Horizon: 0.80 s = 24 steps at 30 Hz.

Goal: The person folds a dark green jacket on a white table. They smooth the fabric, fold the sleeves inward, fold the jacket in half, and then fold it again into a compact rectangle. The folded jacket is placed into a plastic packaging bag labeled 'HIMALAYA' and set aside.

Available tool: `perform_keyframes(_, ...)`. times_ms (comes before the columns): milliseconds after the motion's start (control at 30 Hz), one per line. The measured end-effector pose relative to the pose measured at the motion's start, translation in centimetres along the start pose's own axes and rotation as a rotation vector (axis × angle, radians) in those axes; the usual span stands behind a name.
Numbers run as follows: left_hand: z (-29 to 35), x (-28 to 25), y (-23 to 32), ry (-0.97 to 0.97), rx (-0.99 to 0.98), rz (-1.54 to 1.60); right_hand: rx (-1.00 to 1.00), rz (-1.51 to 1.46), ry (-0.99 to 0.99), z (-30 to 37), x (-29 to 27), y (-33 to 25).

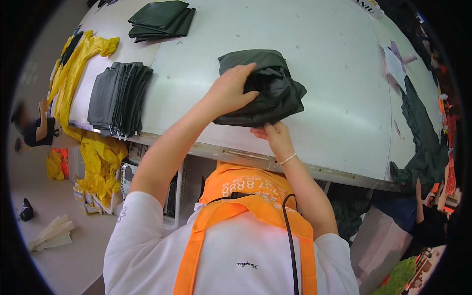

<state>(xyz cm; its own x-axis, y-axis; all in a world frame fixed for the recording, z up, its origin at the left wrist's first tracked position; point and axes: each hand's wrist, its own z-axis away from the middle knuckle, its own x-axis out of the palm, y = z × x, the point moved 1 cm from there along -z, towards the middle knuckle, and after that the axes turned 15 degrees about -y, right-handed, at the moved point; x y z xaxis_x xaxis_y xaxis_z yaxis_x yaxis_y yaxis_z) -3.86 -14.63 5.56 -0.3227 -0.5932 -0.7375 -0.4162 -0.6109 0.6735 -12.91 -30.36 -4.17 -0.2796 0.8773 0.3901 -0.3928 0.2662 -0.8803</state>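
A folded dark green bundle [278, 96] of smooth, slightly shiny fabric lies on the pale worktable [339, 93] in front of me. Its right side is puffed and creased, with a dark hollow between layers. My left hand [233, 91] reaches across the bundle's left part, thumb and fingers spread apart at the hollow. By the near edge, my right hand [278, 140] has its thumb against the fabric and its fingers stretched out to the left. Whether any fabric lies between them is hard to see.
A row of folded dark green pieces [120, 98] stands to the left, with a smaller stack [162, 19] farther back. Yellow fabric [81, 64] hangs over the table's left end. Loose dark cloth [423, 132] and paper [395, 68] lie right. Other people are at both sides.
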Motion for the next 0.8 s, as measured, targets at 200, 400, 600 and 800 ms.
perform_keyframes(200, -3.1, -0.3, -0.5, -0.073, 0.050, -0.285, 0.006, 0.004, 0.029, 0.8, 0.7, -0.4)
perform_keyframes(400, 0.1, 0.0, 1.7, -0.250, 0.297, -0.423, 0.027, -0.071, 0.045, 1.5, 0.0, -2.1)
perform_keyframes(600, 2.0, -0.2, 4.1, -0.086, 0.275, -0.655, 0.035, 0.029, -0.019, 1.3, 0.2, -2.8)
perform_keyframes(800, 0.1, -0.7, 2.0, -0.279, 0.329, -0.432, -0.016, 0.104, 0.023, 1.5, 1.4, -2.5)
